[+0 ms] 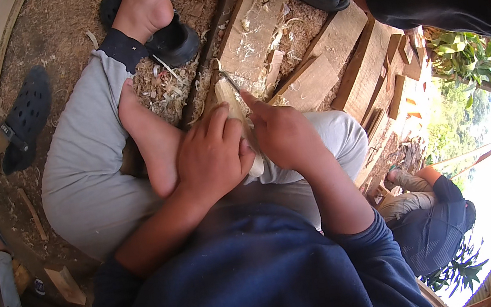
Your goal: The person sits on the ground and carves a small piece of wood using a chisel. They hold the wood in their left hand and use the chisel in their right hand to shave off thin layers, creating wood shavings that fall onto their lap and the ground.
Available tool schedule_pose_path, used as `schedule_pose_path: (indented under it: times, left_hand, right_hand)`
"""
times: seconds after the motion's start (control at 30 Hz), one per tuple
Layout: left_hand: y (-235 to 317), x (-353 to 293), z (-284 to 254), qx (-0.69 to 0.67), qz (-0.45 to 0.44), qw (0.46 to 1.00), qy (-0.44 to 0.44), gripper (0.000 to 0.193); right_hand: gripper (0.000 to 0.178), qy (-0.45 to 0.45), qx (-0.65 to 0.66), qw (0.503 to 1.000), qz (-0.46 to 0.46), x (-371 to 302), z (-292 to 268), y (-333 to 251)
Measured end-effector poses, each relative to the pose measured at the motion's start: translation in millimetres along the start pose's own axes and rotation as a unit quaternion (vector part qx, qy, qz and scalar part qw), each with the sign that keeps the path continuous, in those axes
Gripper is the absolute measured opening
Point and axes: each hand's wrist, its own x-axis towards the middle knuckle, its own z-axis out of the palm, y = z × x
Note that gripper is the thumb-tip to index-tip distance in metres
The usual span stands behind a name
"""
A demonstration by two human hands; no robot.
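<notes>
A pale carved piece of wood (227, 96) lies across my lap, its upper end pointing away from me. My left hand (213, 149) is closed over it from the left, pressing it near my bare foot. My right hand (284, 136) is wrapped round a knife, whose handle is hidden in the fist. The thin dark knife blade (230, 81) runs along the right side of the wood's upper end, with my index finger stretched toward it. Whether the edge is biting into the wood is too small to tell.
Wood shavings (169, 95) cover the ground. Thick planks (250, 21) lie ahead and to the right. Loose dark clogs (27, 114) sit at left and ahead. Another person (430, 227) sits at right; others are at upper right and lower left, one holding a thin tool.
</notes>
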Motion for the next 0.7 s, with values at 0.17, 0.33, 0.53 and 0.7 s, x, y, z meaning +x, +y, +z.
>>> schedule_pose_path:
  times: [0.17,0.33,0.53,0.7]
  left_hand:
    - [-1.6,0.9,3.1,-0.004,0.005,1.000,0.027,0.032]
    - [0.5,2.1,-1.2,-0.003,0.003,1.000,0.010,0.034]
    - [1.0,1.9,0.5,0.009,0.012,1.000,0.008,0.037]
    - [0.8,3.0,2.7,-0.014,0.018,1.000,0.020,0.034]
  right_hand:
    - [0.052,-0.043,0.070,0.994,0.065,-55.2,-20.4,-12.7]
    - [0.053,-0.072,0.073,0.989,0.103,-109.4,-19.7,-19.5]
    - [0.053,-0.038,0.140,0.987,0.065,-110.3,-15.1,-19.5]
    - [0.051,-0.034,0.134,0.989,0.056,-87.8,-9.5,-14.3]
